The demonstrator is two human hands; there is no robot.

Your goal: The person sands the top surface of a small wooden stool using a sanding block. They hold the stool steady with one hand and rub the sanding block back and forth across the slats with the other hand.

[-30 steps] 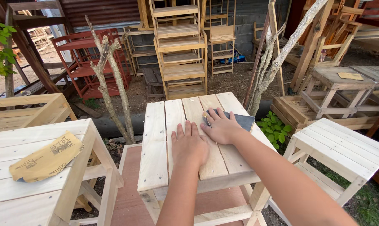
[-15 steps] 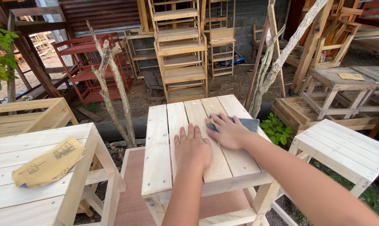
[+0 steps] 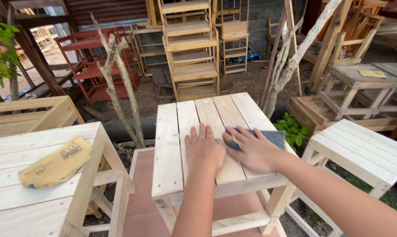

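On the slatted wooden bench [image 3: 176, 145], left hand [image 3: 203, 148] lies flat, fingers spread, holding nothing, just beside right hand [image 3: 251, 151] pressing dark sandpaper [image 3: 272, 138] flat, fingers extended.

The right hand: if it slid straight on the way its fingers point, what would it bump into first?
The right hand lies on dark sandpaper with its fingers pointing left at the left hand, flat on the table. It would probably meet that hand first; they look nearly touching.
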